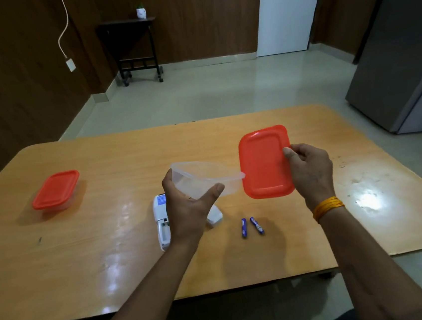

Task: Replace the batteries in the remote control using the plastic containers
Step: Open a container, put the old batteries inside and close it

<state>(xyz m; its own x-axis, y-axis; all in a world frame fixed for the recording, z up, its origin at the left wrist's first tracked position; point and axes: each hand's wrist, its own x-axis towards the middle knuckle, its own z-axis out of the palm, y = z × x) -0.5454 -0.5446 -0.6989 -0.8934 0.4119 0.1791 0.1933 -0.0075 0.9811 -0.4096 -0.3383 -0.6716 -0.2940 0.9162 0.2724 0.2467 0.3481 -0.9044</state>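
Observation:
My left hand [187, 209] holds a clear plastic container [206, 177] tilted above the table, and I see nothing inside it. My right hand [308, 171] grips its orange lid [263, 162] by the right edge, held upright beside the container. Below my left hand lies the white remote control [162, 218] with its battery compartment uncovered; its white cover [214, 215] lies just to the right. Two blue batteries [250, 226] rest side by side on the table near the front. A second container with an orange lid [56, 189] stands closed at the far left.
The wooden table [339, 198] has rounded corners and a glossy top. Beyond it are a tiled floor, a dark side table on wheels [136, 50], a white door and a grey cabinet [401, 48] at the right.

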